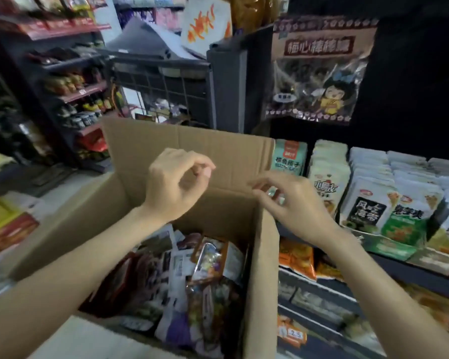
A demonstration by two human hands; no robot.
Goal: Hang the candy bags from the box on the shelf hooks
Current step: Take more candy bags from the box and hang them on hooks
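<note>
An open cardboard box (pixel 189 143) stands in front of me, its back flap upright. Inside lie several candy bags (pixel 209 257) in a loose pile, orange, purple and white. One brown candy bag (pixel 319 71) with a cartoon figure hangs on the dark shelf panel at the upper right. My left hand (pixel 175 183) hovers above the box's far side with loosely curled fingers and nothing in it. My right hand (pixel 293 204) hangs over the box's right wall, blurred by motion, its fingers loosely curled and apparently empty.
Right of the box, a shelf (pixel 410 274) carries rows of white and green snack packs (pixel 368 203), with orange packs (pixel 297 257) on the level below. A dark wire cart (pixel 166 81) stands behind the box. More stocked shelves (pixel 70 63) line the aisle at the left.
</note>
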